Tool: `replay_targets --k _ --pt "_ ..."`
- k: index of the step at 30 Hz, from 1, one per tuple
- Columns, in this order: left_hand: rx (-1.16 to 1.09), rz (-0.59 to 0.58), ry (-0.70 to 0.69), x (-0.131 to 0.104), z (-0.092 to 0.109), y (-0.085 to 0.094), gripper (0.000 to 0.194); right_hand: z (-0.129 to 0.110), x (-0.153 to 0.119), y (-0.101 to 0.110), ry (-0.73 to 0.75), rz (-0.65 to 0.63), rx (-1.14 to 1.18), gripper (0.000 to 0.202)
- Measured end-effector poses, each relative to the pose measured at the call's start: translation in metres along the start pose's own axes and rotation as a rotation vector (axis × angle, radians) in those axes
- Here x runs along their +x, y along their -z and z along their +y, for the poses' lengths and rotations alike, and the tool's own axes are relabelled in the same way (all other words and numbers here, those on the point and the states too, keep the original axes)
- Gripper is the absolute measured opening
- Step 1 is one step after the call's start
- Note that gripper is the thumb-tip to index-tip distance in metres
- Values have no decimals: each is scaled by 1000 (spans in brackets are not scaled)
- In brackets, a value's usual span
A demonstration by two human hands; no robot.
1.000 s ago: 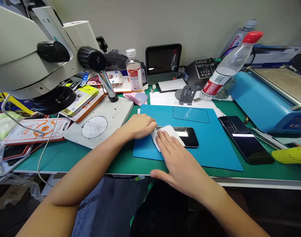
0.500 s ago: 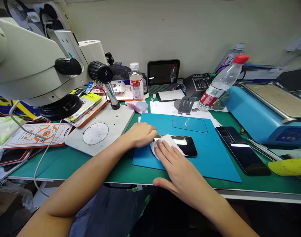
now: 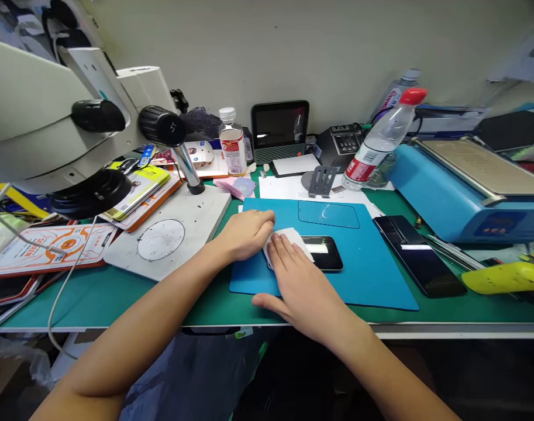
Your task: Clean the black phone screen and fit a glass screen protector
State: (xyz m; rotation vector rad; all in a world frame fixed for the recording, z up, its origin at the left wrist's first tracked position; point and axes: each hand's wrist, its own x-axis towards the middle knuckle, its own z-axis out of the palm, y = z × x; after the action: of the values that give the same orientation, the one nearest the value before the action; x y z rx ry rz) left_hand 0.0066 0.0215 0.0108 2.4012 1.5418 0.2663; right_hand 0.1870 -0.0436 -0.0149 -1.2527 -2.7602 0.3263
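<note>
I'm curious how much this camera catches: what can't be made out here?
All in the head view:
Left part of the phone on the blue mat: hidden by the white wipe and right hand.
Fingertips of the left hand: curled out of sight behind the hand; whether they grip anything, I cannot tell.
Microscope: cut off by the left edge.
Print on the red-capped bottle: too small.

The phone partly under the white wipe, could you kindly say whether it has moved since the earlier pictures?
No; judged against the blue mat, the phone lies in the same place, with no clear shift either way.
</note>
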Motion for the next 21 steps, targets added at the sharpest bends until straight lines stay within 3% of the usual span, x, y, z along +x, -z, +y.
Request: replay_targets --k 4,9,16,21 --pt "-105 83 -4 -1 0 -4 43 -3 12 4 -28 8 50 107" --pt "-111 100 12 -1 1 -7 45 -5 -18 0 17 24 24 106" --pt "-105 95 -6 -1 -1 -8 46 35 -63 0 -92 88 -76 93" --pt "-95 78 -36 -1 -1 -10 45 44 -48 0 -208 110 -54 92"
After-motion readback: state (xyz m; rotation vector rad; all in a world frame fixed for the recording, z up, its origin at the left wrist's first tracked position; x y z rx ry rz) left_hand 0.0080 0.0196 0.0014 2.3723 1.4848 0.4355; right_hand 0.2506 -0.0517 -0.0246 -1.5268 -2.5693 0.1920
